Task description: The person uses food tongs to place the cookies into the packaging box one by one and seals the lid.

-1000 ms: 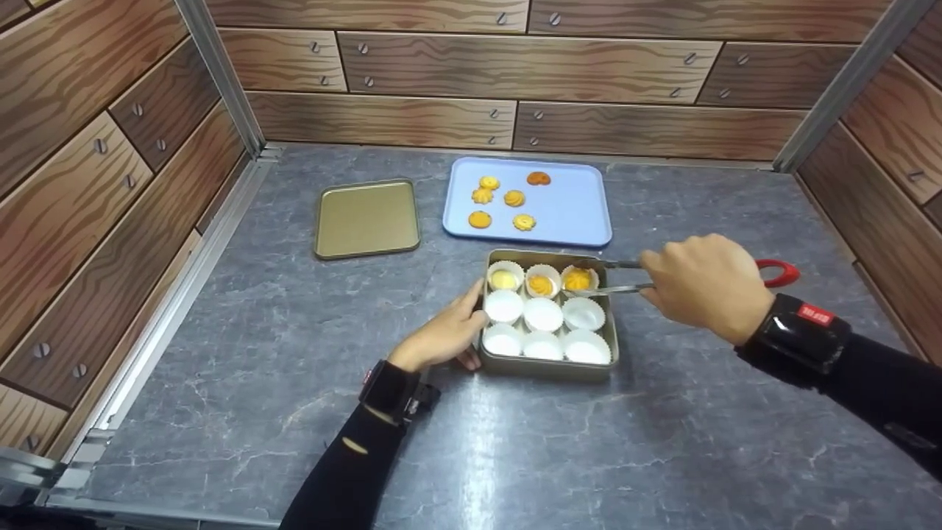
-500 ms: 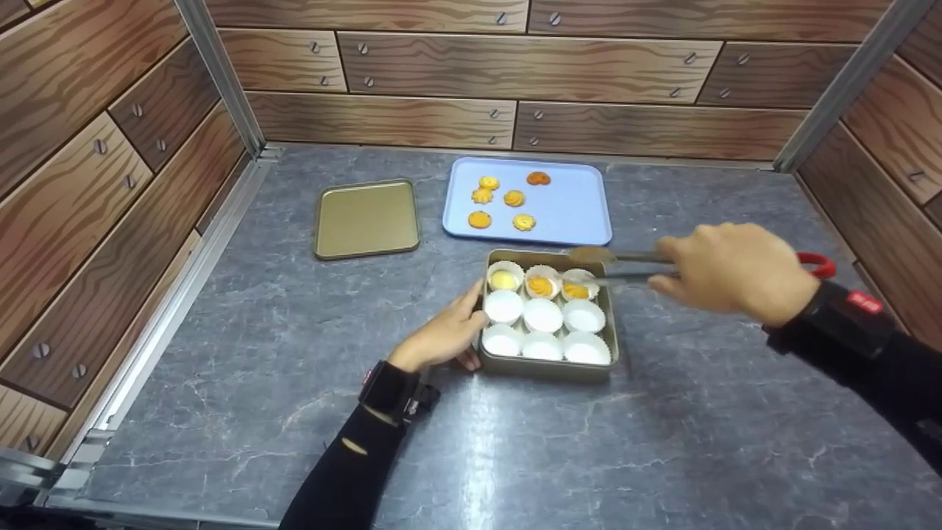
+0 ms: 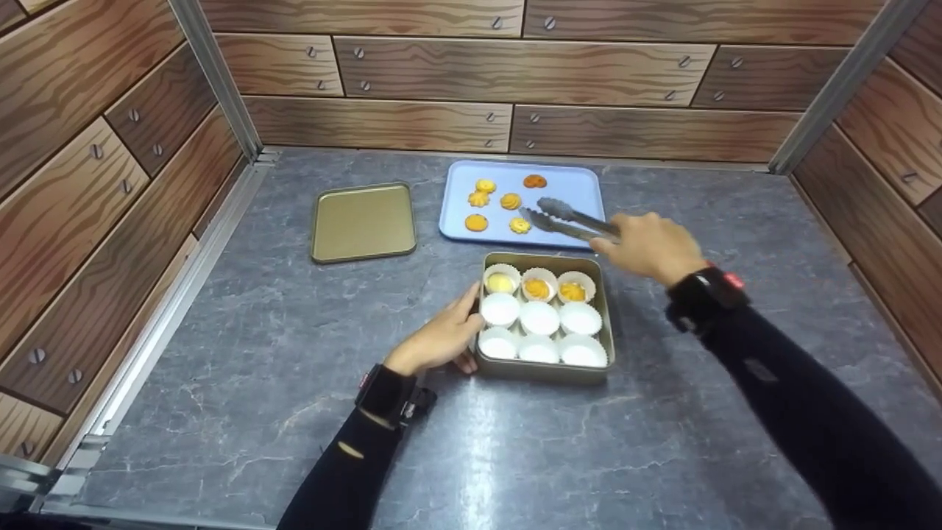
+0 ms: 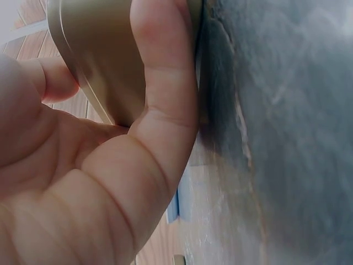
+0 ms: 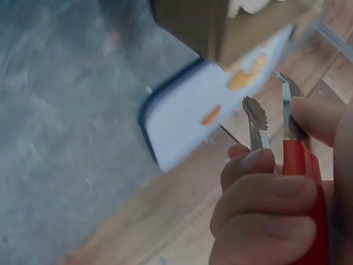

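Grey tabletop: left hand rests against the tin; right grip clasps tongs jutting over the tray.

No text, label or number can be read.

Plank-patterned walls (screw heads dot them) stand far, left and right; metal posts rise at the far corners, and a grey, pale-veined tabletop lies between them.
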Motion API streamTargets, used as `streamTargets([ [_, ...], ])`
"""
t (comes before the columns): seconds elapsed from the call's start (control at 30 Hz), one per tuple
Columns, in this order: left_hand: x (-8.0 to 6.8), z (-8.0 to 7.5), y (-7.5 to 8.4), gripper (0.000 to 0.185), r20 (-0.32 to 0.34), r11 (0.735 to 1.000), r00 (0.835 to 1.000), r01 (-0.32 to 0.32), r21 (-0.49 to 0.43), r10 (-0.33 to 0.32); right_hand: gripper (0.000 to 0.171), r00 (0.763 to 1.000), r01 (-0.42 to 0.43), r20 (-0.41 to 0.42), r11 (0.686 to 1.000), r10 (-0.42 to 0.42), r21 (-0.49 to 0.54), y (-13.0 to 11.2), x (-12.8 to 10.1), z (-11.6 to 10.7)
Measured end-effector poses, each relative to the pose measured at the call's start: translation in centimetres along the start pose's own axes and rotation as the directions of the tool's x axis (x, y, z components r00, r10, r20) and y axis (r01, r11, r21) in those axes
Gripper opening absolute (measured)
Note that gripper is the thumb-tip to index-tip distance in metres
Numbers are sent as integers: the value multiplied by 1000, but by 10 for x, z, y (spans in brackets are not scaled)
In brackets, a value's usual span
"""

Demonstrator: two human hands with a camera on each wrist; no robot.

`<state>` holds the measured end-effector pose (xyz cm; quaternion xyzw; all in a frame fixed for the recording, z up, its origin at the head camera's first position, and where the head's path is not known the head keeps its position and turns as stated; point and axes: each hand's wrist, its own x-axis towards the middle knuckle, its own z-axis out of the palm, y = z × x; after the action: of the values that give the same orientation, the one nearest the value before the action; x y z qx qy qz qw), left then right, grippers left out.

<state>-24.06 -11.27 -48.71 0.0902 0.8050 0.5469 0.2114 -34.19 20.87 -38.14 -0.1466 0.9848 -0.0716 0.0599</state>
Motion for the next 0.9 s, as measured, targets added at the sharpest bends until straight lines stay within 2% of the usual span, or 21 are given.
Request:
streamTargets([
  [0.07, 0, 0, 0, 74, -3, 1000, 1000, 0, 5, 1, 62, 1000, -4, -20, 1000, 3, -8, -3, 7, 8],
  [0.37, -1, -1, 0, 75, -5, 1000, 1000, 7, 0, -7, 59, 1000, -25, -17, 998, 24, -51, -14, 23, 24],
  [0.53, -1, -1, 1, 74, -8, 1000, 1000, 7, 3, -7, 63, 999, -40, -2, 997, 40, -68, -17, 27, 27],
  [0.9, -1, -1, 2, 74, -10, 1000, 1000, 13, 6, -12, 55, 998, -19, -63, 990, 10, -141, -25, 29, 29],
])
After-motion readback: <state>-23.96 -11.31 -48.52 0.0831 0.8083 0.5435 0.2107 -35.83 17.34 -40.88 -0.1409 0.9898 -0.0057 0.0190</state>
